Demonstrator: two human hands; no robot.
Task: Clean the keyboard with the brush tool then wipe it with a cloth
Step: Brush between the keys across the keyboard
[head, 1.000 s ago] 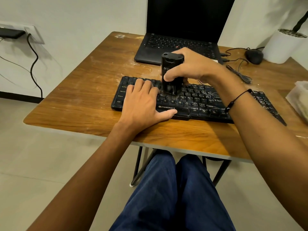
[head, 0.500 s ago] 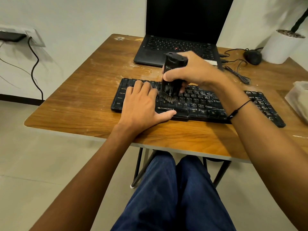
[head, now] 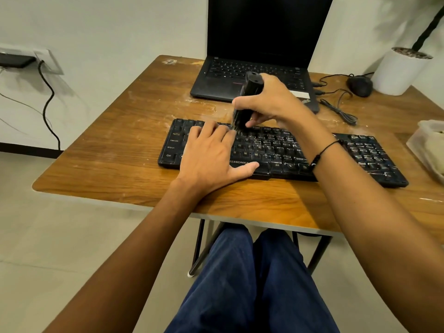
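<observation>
Right hand (head: pixel 271 104) fingers clamped on black cylindrical brush tool (head: pixel 246 102); left hand (head: pixel 209 159) fingers flat, apart, pinning black plastic keyboard (head: pixel 336 159). Keep your bristles upright; sweep toward 3 o'clock, row by row.

Bare tabletop (head: pixel 115 150) left of the keyboard (head: pixel 360 162): open path. Front strip near the edge is open too. Behind the keyboard: laptop (head: pixel 240 68) blocks centre; cable (head: pixel 341 114), mouse (head: pixel 359 85) and white pot (head: pixel 398 70) crowd the back right. Plastic container (head: pixel 427 145) blocks the right edge.
</observation>
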